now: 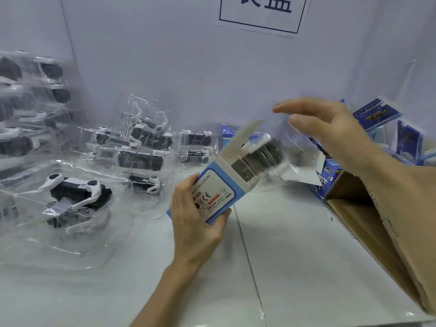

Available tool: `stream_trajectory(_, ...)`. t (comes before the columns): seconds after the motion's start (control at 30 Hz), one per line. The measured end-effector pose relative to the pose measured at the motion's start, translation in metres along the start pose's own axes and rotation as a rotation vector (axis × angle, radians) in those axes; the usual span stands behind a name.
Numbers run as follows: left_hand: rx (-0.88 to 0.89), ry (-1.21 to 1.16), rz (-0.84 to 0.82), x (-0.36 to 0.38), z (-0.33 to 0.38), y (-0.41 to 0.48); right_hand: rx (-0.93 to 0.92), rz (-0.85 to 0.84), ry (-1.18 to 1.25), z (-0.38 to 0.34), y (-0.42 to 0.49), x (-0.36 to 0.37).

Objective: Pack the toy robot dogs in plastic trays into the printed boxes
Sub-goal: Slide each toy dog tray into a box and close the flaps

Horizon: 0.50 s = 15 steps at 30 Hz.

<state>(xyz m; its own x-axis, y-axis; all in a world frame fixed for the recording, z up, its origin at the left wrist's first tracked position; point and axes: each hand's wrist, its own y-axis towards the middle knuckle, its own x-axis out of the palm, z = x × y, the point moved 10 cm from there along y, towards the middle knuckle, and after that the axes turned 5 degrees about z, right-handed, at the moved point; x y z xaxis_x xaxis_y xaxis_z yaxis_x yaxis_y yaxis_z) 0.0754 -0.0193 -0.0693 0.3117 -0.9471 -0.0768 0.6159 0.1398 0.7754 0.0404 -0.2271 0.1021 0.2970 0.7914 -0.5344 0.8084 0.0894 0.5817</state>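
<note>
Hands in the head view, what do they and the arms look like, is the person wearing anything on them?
Both are bare. The left hand and the right hand have no gloves, and no ring, watch or bracelet shows. The left forearm and the right forearm are uncovered out to the frame's edge; no sleeve comes into view.

The worker's left hand (195, 223) and right hand (330, 131) were bare. So were both arms, the left forearm (160, 296) uncovered down to the bottom edge of the frame and the right forearm (405, 185) out to its right edge. The fingernails (295, 119) visible on the right hand looked short.
</note>
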Motion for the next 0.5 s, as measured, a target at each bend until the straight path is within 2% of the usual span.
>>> stream_trajectory(0.03, -0.046, -0.065, 0.000, 0.000, -0.004, 0.000, -0.042, 0.083, 0.016, -0.001, -0.003, -0.002)
stream_trajectory(0.17, -0.150, -0.197, -0.043, 0.004, -0.011, -0.002, -0.155, 0.228, -0.052, -0.010, -0.011, 0.014)
stream_trajectory(0.3, -0.180, -0.230, -0.066, 0.006, -0.011, -0.002, -0.146, 0.371, -0.112, -0.010, -0.008, 0.021)
stream_trajectory(0.37, -0.195, -0.250, -0.067, 0.006, -0.011, -0.002, -0.099, 0.319, -0.175, -0.001, -0.004, 0.038)
stream_trajectory(0.5, -0.259, -0.298, -0.042, 0.005, -0.018, 0.001, 0.068, -0.022, -0.485, 0.037, 0.001, 0.104)
